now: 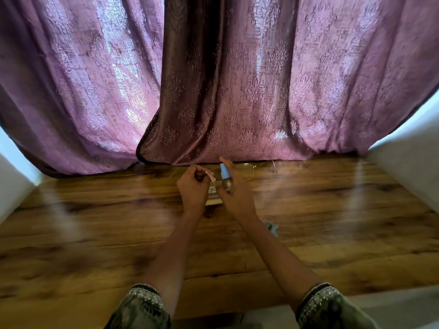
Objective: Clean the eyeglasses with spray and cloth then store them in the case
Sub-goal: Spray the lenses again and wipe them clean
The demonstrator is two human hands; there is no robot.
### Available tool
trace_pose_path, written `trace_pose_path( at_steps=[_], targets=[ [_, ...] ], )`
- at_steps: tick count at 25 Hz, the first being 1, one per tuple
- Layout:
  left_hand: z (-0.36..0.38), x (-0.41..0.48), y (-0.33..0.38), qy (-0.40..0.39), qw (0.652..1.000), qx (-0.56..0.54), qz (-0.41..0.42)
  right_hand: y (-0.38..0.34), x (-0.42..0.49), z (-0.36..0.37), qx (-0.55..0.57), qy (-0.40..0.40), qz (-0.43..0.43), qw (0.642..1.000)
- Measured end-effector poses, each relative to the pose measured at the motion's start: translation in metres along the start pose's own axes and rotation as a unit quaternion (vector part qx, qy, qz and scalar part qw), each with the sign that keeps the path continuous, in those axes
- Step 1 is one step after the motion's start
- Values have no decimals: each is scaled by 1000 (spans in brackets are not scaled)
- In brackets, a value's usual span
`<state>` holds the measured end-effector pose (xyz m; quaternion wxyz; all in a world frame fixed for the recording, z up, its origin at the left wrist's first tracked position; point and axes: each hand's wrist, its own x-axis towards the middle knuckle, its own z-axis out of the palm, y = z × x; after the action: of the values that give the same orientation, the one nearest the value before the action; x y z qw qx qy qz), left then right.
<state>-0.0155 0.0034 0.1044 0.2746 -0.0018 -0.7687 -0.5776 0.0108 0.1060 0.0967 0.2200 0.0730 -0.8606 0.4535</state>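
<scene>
**Wire glasses at the nozzle: risks**

Glasses (247,170) are held off the table (95,233), above the middle of its far edge, close to the curtain (213,91). Left hand (193,188) pinches 1 pink end, probably a temple tip. Right hand (237,193) is wrapped round the bottle (225,178), forefinger on its blue head. What looks like the case (213,194) lies half hidden beneath both hands.

1. Nozzle direction unreadable, so mist may hit the curtain or case.
2. A 1-point pinch may let the frame swing.
3. Cloth (272,228) lies nearer, by the right forearm, and both hands are busy, so drips may run.

Left hand (193,189) close beside right hand (235,194), both with fingers curled.
</scene>
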Motion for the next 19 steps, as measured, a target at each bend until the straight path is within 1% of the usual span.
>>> trace_pose_path(
  at_steps=[3, 5, 7, 12, 15, 17, 19],
  targets=[
    [1, -1, -1, -1, 1000, 2, 0, 5, -4, 4, -28, -1, 19, 999],
    [1, 0, -2, -2, 1000, 6, -1, 8, -11, 7, -25, -6, 32, 999],
    [2, 1, -2, 0, 1000, 9, -2, 7, -10, 8, -16, -8, 24, 1000],
    [4, 2, -3, 2, 1000, 1, 2, 10, -5, 6, -43, 0, 7, 999],
    [5, 5, -8, 11, 1000, 6, -2, 14, -10, -2, -19, 43, 9, 999],
    [6, 6, -10, 15, 1000, 8, -1, 14, -5, -12, -10, 83, -13, 996],
    [6, 6, -11, 15, 1000, 4, 2, 14, 3, -22, -27, 108, -34, 993]
  ],
)
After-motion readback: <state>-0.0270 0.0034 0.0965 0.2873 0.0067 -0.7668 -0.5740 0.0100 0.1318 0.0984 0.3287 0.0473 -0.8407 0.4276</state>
